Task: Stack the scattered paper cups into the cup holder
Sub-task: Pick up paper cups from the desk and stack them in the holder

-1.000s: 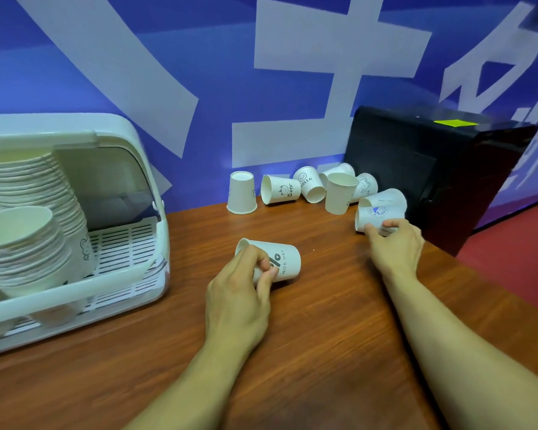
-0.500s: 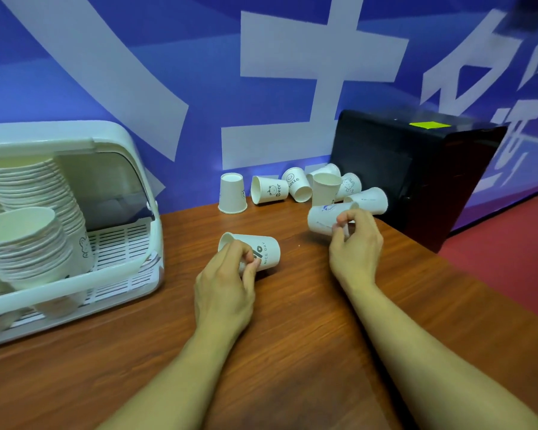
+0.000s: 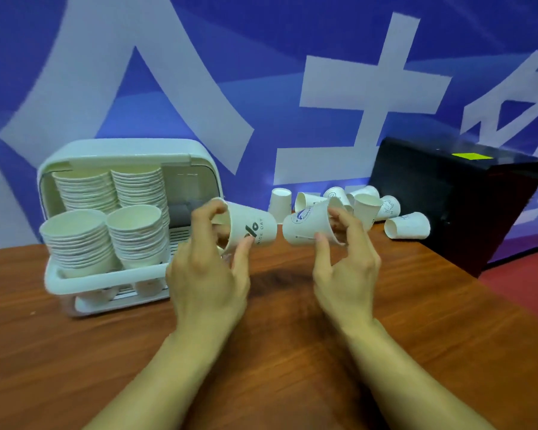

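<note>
Starting at nine o'clock, the cup holder (image 3: 106, 282) stands nearly full, its front stacks (image 3: 81, 240) leaning toward me. My left hand (image 3: 208, 274) pinches the printed cup (image 3: 249, 228) above the counter (image 3: 416, 305), seemingly base to base with the blue-logo cup (image 3: 308, 226) gripped by my right hand (image 3: 345, 268). Facing this way they cannot nest, and squeezing harder could crush them. Loose cups (image 3: 407, 225) wait at one o'clock.

Bare table (image 3: 292, 352) open across front and centre, cup holder (image 3: 106, 282) blocking left rear, its left and middle filled by cup stacks (image 3: 137, 231), open bay (image 3: 182, 212) at its right end, loose cups (image 3: 407, 225) crowding back edge, black box (image 3: 466, 206) walling right rear, blue banner (image 3: 261, 88) closing behind.
</note>
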